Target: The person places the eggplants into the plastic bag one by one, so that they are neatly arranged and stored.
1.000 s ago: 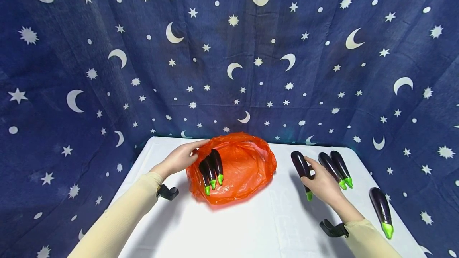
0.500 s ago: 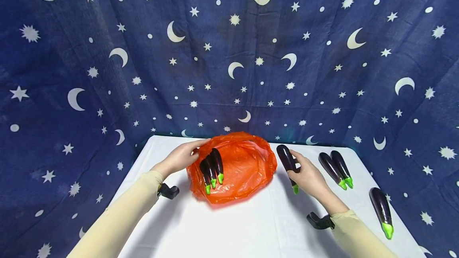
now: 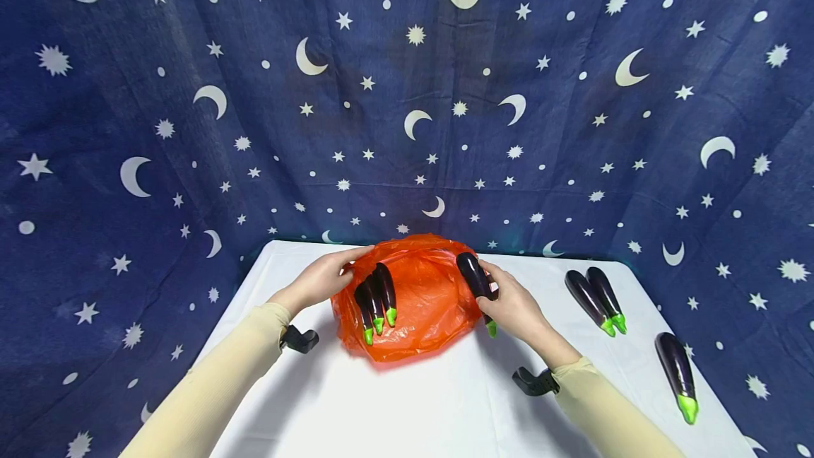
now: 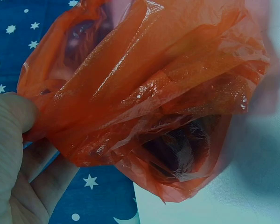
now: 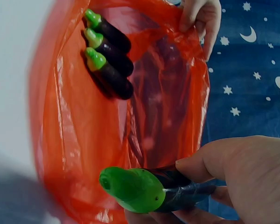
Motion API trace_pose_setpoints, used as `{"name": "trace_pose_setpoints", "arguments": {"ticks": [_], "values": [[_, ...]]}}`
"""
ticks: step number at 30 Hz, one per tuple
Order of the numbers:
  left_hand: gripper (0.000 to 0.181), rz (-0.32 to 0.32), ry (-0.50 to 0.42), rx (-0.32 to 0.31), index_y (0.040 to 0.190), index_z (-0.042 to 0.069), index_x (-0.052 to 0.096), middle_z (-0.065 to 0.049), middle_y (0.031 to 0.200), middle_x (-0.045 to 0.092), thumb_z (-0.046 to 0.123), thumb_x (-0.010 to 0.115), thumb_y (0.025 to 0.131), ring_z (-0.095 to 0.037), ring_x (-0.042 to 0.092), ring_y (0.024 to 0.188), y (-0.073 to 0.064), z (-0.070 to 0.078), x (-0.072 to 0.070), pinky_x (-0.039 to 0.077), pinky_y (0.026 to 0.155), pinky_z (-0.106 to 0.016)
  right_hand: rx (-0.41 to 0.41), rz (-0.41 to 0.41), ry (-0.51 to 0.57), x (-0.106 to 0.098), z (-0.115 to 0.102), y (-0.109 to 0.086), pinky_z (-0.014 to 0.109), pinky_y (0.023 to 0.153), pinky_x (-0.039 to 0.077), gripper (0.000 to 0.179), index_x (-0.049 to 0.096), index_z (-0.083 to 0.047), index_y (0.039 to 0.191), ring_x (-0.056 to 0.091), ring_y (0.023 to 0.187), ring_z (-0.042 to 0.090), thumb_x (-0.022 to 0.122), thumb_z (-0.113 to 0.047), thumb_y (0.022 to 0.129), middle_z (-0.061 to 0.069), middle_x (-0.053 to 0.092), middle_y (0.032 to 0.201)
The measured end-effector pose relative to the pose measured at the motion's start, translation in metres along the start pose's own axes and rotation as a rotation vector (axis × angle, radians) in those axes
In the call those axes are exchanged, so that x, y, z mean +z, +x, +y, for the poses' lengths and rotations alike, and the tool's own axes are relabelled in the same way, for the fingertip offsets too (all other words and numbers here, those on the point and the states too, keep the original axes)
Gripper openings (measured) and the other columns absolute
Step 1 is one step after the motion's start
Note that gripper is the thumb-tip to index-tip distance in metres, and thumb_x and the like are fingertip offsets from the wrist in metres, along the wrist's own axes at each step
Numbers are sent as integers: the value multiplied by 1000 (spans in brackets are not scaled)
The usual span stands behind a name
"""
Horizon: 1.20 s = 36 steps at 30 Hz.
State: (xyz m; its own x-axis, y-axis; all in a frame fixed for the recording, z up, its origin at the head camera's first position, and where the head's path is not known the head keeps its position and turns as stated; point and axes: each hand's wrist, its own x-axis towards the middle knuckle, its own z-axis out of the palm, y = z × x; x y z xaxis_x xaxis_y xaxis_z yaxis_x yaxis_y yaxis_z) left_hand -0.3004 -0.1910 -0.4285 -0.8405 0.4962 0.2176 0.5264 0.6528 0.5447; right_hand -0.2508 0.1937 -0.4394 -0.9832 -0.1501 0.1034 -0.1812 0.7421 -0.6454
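Observation:
An orange-red plastic bag (image 3: 426, 309) lies with its mouth spread on the white table. Its left rim is pinched by my left hand (image 3: 321, 280), thumb against the film in the left wrist view. Three dark eggplants (image 3: 381, 292) with green stem ends lie side by side inside, at the bag's left. My right hand (image 3: 514, 306) grips another eggplant (image 3: 472, 273) between thumb and fingers, over the bag's right rim. In the right wrist view its green end (image 5: 135, 189) points left, toward the camera's middle, and part of its dark body is hidden by the fingers.
Two eggplants (image 3: 591, 299) lie together on the table to the right. One more eggplant (image 3: 677, 373) lies nearer the table's right edge. A blue cloth (image 3: 407, 126) with moons and stars hangs behind and at both sides of the white table (image 3: 407, 415).
My right hand has carried its eggplant leftward, away from the two lying eggplants, up to the bag's right rim. The left hand and the bag have stayed in place.

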Motion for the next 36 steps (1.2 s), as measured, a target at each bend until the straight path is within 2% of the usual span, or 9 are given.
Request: {"name": "trace_pose_setpoints", "arguments": {"ticks": [6, 8, 12, 16, 20, 23, 27, 31, 36], "values": [[66, -3, 2, -6, 152, 19, 53, -4, 145, 59, -6, 56, 91, -23, 61, 121, 0, 0, 0, 48, 105, -44, -2, -29, -9, 18, -13, 10, 47, 88, 53, 74, 43, -14, 156, 60, 106, 30, 70, -14, 86, 15, 60, 132], [67, -9, 0, -14, 152, 20, 53, -3, 145, 59, -6, 56, 91, -22, 61, 123, 0, 1, 0, 48, 106, -44, -9, -31, -12, 24, -17, 13, 44, 85, 53, 76, 44, -15, 156, 60, 104, 29, 71, -15, 85, 14, 61, 129], [67, -15, -12, -24, 152, 21, 53, -1, 146, 58, -6, 56, 91, -20, 61, 121, 1, 1, 0, 48, 106, -42, -16, -34, 0, 35, -23, 18, 39, 76, 53, 78, 43, -18, 157, 61, 102, 27, 72, -14, 85, 11, 61, 134], [66, -2, -1, 0, 152, 18, 53, -3, 145, 59, -6, 56, 90, -22, 63, 118, 2, 0, 1, 49, 103, -44, -12, -36, 8, 43, -28, 24, 39, 78, 55, 75, 46, -18, 155, 62, 107, 28, 73, -15, 85, 10, 56, 142], [65, 6, 11, 7, 151, 18, 54, -4, 143, 61, -5, 57, 91, -22, 63, 118, 2, -1, 1, 50, 103, -44, 2, -60, 38, 50, -32, 31, 39, 79, 57, 74, 48, -19, 153, 62, 103, 26, 74, -16, 85, 10, 58, 139], [64, 6, 12, 8, 151, 18, 54, -4, 143, 61, -5, 56, 92, -23, 62, 121, 2, -1, 1, 49, 104, -44, -3, -73, 79, 56, -35, 37, 37, 76, 58, 71, 49, -18, 152, 62, 97, 24, 74, -15, 85, 11, 63, 129], [64, 1, 5, -1, 152, 18, 53, -4, 144, 60, -4, 56, 92, -23, 62, 122, 2, 0, 1, 49, 105, -45, -14, -85, 112, 66, -38, 45, 36, 78, 58, 70, 50, -16, 151, 62, 97, 24, 74, -13, 85, 10, 65, 122], [65, -6, 0, -16, 152, 20, 53, -3, 144, 60, -4, 56, 92, -23, 61, 122, 2, 0, 1, 48, 106, -44, 6, -99, 124, 76, -43, 51, 39, 83, 58, 70, 48, -15, 152, 62, 100, 24, 74, -14, 86, 10, 65, 123], [65, 2, 5, -2, 152, 19, 53, -4, 144, 60, -4, 57, 91, -23, 62, 121, 2, 0, 0, 49, 105, -44, 22, -115, 129, 86, -48, 58, 42, 86, 56, 70, 48, -14, 151, 62, 98, 26, 74, -16, 87, 12, 64, 124]]}}
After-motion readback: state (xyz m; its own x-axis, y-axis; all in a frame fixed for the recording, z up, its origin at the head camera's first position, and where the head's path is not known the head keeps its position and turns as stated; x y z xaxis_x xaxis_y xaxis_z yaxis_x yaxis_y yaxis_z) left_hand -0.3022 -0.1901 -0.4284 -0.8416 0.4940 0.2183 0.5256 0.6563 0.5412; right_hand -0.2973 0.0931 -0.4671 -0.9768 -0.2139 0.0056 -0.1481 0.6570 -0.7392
